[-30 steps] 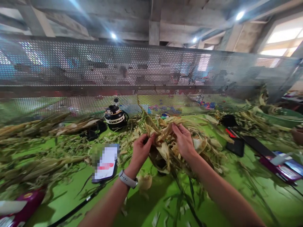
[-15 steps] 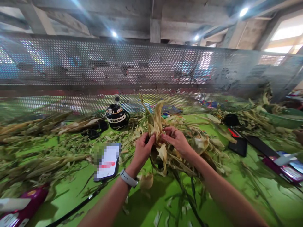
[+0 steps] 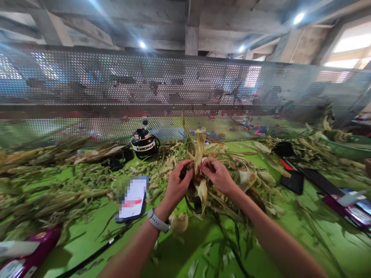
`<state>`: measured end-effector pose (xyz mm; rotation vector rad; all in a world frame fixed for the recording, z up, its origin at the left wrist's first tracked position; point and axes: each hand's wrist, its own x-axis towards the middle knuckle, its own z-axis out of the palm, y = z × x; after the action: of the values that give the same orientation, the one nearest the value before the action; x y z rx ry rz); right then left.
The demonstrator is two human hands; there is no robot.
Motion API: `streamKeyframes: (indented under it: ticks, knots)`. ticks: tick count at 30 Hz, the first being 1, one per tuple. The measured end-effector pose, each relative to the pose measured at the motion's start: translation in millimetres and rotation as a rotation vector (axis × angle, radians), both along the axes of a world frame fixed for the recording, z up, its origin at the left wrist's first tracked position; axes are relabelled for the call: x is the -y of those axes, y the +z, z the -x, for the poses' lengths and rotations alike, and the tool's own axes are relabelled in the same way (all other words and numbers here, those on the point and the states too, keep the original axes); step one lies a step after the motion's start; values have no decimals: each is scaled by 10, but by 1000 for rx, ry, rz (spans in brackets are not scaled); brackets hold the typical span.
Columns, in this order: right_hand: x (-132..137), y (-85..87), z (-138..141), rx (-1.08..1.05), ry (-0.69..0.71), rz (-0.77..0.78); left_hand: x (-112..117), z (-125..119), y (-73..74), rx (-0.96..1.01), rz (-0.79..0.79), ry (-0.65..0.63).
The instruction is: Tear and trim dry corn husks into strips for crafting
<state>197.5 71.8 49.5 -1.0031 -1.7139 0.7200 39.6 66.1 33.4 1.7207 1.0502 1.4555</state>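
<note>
Dried corn husk (image 3: pixel 199 151) stands upright between my two hands, its strips drawn together into a narrow bunch. My left hand (image 3: pixel 179 182), with a pale watch strap on the wrist, pinches the bunch from the left with thumb and forefinger. From the right, the bent fingers of my right hand (image 3: pixel 218 175) close on its lower part. The exact fingertip contact is partly hidden by the husk. Below the hands, a loose curled husk piece (image 3: pixel 202 192) hangs over a heap of dry husks (image 3: pixel 246 179) spreading to the right.
A lit phone (image 3: pixel 133 199) lies left of my hands. Behind it stands a black container (image 3: pixel 143 143) marked ENERGY. Leaf piles (image 3: pixel 72 185) cover the left side. At right are a black phone (image 3: pixel 292 181), a purple device (image 3: pixel 346 208) and a green basin (image 3: pixel 348 146). A perforated metal screen (image 3: pixel 179 88) rises behind.
The upper husk strips, spread and pointing right before, are now gathered into a narrower upright bunch. My left thumb and forefinger have moved further apart at their base. Both hands shifted slightly right.
</note>
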Motion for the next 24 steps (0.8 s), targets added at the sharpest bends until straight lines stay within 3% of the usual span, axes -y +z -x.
streamKeyframes:
  ticks: [4,13,20,24]
  knots:
    - [23,-8,15,-49,52,10,22,16,25,19,60,-13]
    - [-5,-4,17,-275,90,210,33,3,49,-137,-163,8]
    - [65,17,80,-330,155,259,90,26,152,-41,48,-20]
    - [95,24,90,-309,159,256,129,32,196,-129,63,-59]
